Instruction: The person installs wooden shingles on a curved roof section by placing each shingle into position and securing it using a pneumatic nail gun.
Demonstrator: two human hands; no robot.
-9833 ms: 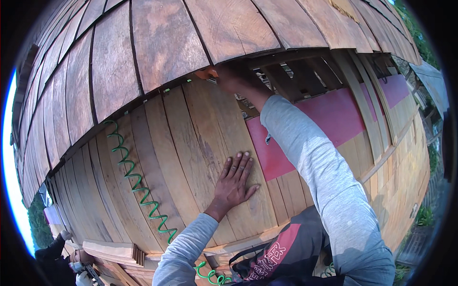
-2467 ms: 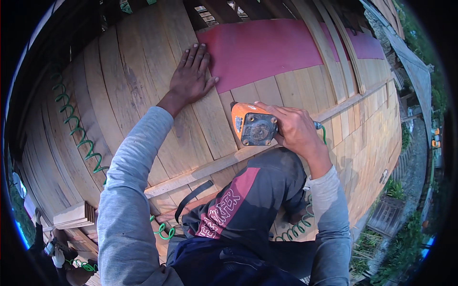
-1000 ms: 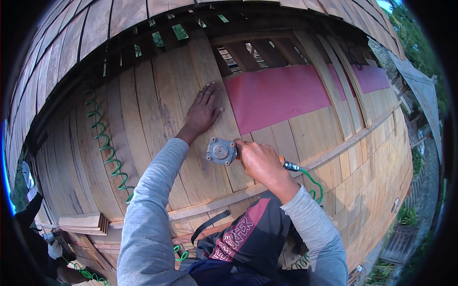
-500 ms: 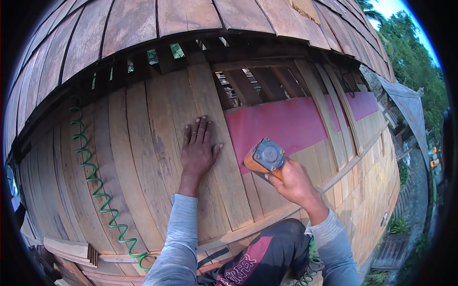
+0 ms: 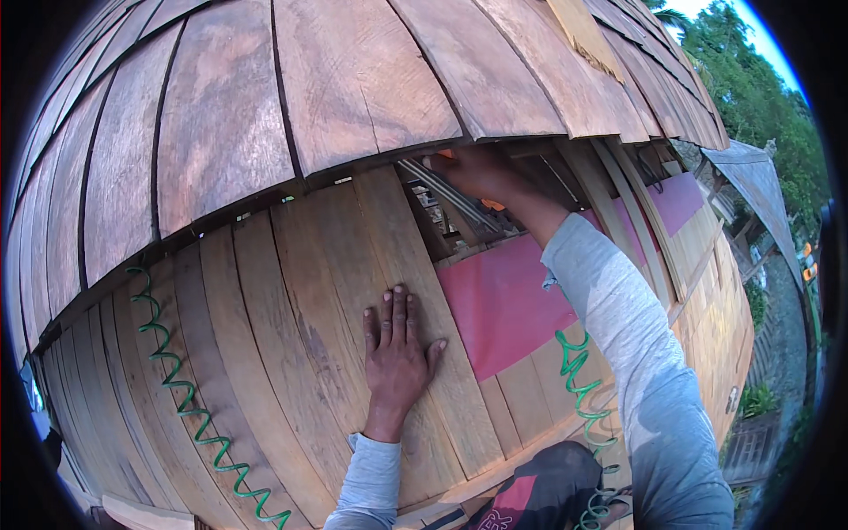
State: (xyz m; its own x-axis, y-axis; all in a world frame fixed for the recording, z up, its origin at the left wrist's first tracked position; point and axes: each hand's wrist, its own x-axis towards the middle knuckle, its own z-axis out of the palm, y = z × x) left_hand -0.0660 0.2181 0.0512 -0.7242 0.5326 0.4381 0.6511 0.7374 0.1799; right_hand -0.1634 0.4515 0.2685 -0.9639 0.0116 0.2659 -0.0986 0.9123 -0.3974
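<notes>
My left hand lies flat with spread fingers on the upright wooden planks of the wall. My right hand is raised under the roof edge, closed around the handle of an orange air nail gun. Its long metal magazine shows beside the hand; the roof edge hides its upper part, and I cannot tell whether its nose touches the wood. A pink sheet is on the wall below it. A green coiled air hose hangs beneath my right forearm.
Overlapping wooden roof boards jut out low above my hands. Another stretch of green coiled hose runs down the wall at left. Loose upright battens stand right of the gun. My bent knee is close to the wall.
My right hand has lifted the nail gun from in front of the pink sheet to under the roof edge. My left hand stays flat on the planks. The view has shifted.
</notes>
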